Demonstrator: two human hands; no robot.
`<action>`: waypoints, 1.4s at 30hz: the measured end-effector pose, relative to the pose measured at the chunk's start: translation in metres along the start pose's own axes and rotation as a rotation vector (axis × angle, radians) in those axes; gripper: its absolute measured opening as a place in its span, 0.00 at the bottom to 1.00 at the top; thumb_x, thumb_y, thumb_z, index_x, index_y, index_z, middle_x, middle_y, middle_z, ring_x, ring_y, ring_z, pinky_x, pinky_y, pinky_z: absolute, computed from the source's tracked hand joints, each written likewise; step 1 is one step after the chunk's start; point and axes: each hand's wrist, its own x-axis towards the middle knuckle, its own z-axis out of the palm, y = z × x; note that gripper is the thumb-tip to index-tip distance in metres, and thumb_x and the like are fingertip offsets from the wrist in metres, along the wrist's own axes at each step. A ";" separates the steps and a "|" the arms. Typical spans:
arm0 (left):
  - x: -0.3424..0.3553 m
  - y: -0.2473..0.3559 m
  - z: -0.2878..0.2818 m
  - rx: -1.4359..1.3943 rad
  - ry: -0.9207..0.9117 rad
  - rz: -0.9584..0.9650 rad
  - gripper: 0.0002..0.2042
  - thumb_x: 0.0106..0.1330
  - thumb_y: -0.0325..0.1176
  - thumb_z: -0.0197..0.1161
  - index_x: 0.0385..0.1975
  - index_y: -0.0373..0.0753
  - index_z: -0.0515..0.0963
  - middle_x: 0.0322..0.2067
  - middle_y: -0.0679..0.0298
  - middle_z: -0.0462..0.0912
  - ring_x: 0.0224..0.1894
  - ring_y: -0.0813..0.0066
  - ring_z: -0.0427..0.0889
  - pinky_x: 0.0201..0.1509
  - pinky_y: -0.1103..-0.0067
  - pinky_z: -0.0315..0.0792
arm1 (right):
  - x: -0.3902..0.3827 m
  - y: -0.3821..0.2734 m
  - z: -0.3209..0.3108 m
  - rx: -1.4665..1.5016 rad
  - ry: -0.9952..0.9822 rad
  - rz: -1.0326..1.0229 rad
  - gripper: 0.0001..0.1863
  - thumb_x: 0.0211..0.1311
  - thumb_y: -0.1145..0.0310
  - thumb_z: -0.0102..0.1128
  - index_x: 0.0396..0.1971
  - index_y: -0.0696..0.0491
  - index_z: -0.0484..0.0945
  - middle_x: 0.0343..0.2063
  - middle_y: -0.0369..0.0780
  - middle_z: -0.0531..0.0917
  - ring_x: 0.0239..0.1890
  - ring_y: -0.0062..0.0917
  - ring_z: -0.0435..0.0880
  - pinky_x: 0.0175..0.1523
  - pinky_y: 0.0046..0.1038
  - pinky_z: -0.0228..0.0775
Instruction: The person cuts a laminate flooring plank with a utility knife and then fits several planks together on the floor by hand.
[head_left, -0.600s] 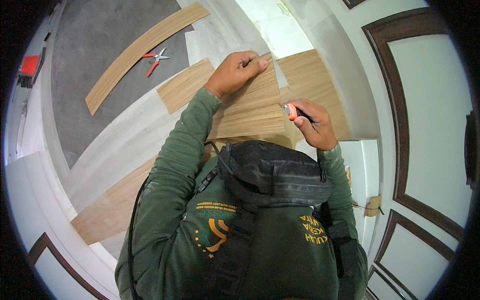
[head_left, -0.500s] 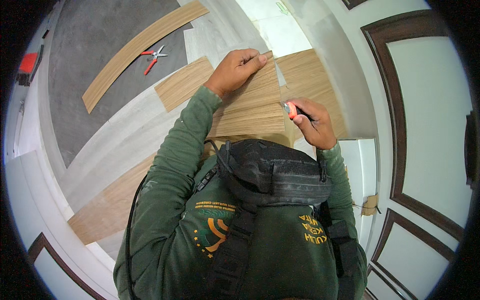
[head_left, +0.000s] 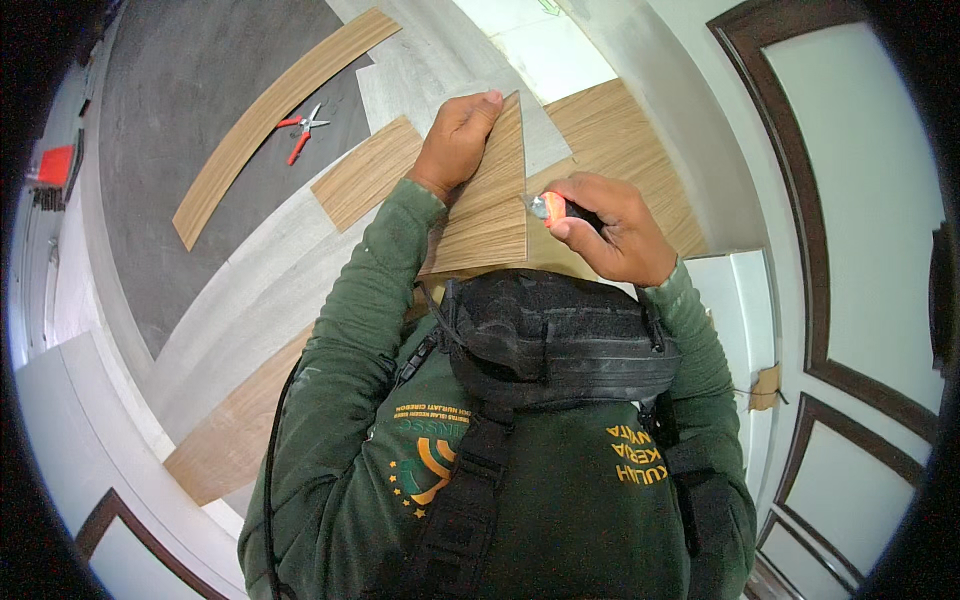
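Since the earlier frame, the straight-edged, wood-grained plank (head_left: pixel 490 215) and orange cutter (head_left: pixel 553 207) shifted left. The left hand (head_left: pixel 460 140) grips the plank's upper part; the right hand (head_left: pixel 615 228), fingers curled, holds the cutter (metal blade at the plank's right edge). Red-handled snips (head_left: pixel 305 125) lie left of it.

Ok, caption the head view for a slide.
Left hand holding a wood-grain plank, right hand holding an orange-and-black knife beside its edge, red-handled snips beyond.

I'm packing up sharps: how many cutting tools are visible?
2: a utility knife in the right hand, red-handled snips on the dark floor. Others may be hidden.
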 end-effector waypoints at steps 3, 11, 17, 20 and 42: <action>-0.002 0.005 -0.003 0.020 -0.005 0.013 0.24 0.76 0.46 0.49 0.29 0.30 0.79 0.24 0.69 0.78 0.29 0.81 0.71 0.35 0.79 0.68 | 0.003 -0.004 0.001 0.006 -0.025 0.007 0.15 0.61 0.63 0.64 0.39 0.59 0.79 0.29 0.47 0.81 0.31 0.39 0.80 0.37 0.34 0.71; -0.004 0.009 0.002 0.005 0.037 0.070 0.23 0.77 0.47 0.47 0.22 0.37 0.74 0.18 0.72 0.69 0.22 0.83 0.64 0.25 0.80 0.59 | 0.005 -0.002 0.008 -0.002 0.031 -0.023 0.17 0.59 0.58 0.66 0.37 0.59 0.81 0.28 0.48 0.82 0.31 0.45 0.81 0.36 0.38 0.72; -0.003 0.010 -0.005 -0.021 0.033 0.038 0.25 0.77 0.49 0.45 0.21 0.37 0.73 0.17 0.70 0.68 0.20 0.82 0.62 0.24 0.80 0.57 | 0.011 -0.005 0.008 -0.079 0.040 -0.060 0.18 0.60 0.56 0.65 0.37 0.58 0.81 0.29 0.49 0.83 0.32 0.46 0.82 0.36 0.39 0.72; -0.003 0.009 -0.008 0.023 0.055 0.042 0.25 0.77 0.49 0.45 0.21 0.36 0.73 0.17 0.70 0.68 0.21 0.81 0.64 0.25 0.78 0.58 | 0.010 -0.003 0.006 -0.048 0.006 -0.002 0.17 0.60 0.57 0.65 0.37 0.58 0.81 0.29 0.48 0.83 0.32 0.45 0.82 0.37 0.39 0.73; 0.010 -0.006 -0.021 -0.165 0.103 0.034 0.24 0.77 0.50 0.43 0.19 0.42 0.68 0.15 0.71 0.65 0.16 0.82 0.59 0.20 0.81 0.53 | 0.031 0.030 0.045 0.212 0.054 -0.224 0.19 0.66 0.57 0.57 0.38 0.61 0.76 0.25 0.43 0.76 0.25 0.33 0.75 0.32 0.30 0.67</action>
